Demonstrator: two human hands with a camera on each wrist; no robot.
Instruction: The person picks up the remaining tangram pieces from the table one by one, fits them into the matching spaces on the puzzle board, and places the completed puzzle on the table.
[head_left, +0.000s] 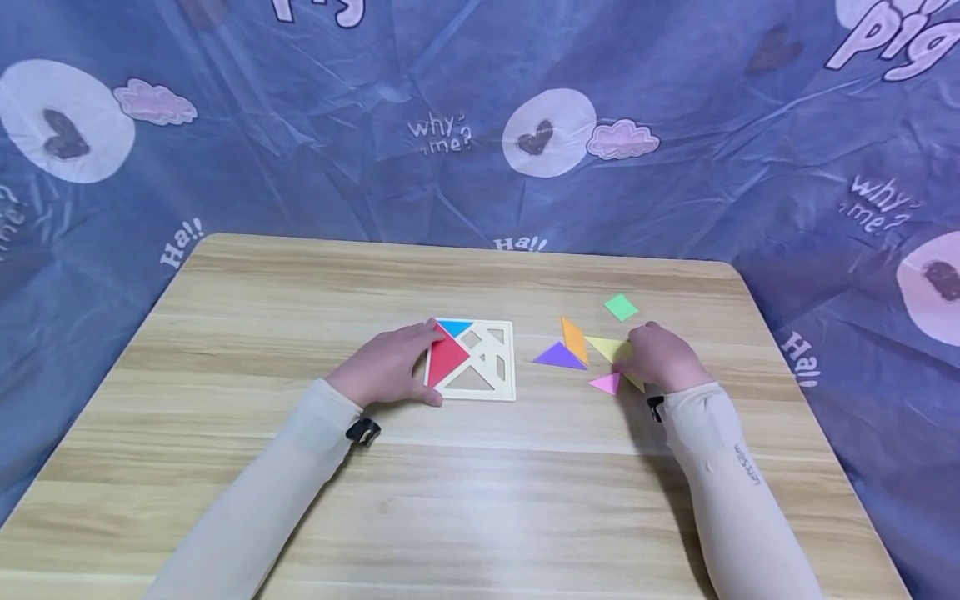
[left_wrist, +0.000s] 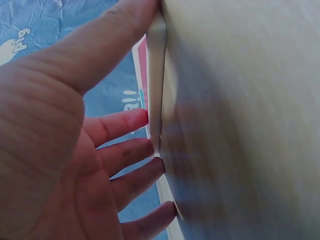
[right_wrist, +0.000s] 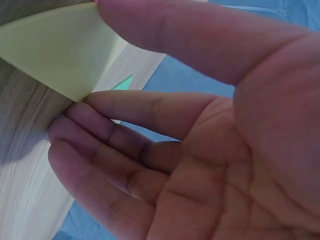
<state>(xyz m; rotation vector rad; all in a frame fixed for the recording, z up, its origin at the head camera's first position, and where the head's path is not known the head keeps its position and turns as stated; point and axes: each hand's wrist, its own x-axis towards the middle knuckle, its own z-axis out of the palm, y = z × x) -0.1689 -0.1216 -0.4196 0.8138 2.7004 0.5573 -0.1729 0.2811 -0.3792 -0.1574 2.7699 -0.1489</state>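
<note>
My left hand (head_left: 393, 362) rests at the left side of a white tangram board (head_left: 511, 360); its fingers are fairly straight against the edge, with the thumb at the near left corner. A large red triangle (head_left: 447, 358) and a blue triangle (head_left: 454, 327) sit in the board, beside several bare cut-outs. Over on the right, my right hand (head_left: 663, 358) pinches a large yellow triangle (right_wrist: 62, 50) between thumb and index finger. In the right wrist view the triangle stands tilted against the wood, its other fingers curled below. Part of the yellow piece is hidden by the hand in the head view.
Between board and right hand lie a purple triangle (head_left: 561, 356) and an orange parallelogram (head_left: 574, 340). A pink triangle (head_left: 606, 383) is just nearer, and a green square (head_left: 621, 307) lies farther back. Everything is on a wooden table (head_left: 450, 500) before a blue patterned cloth (head_left: 375, 167).
</note>
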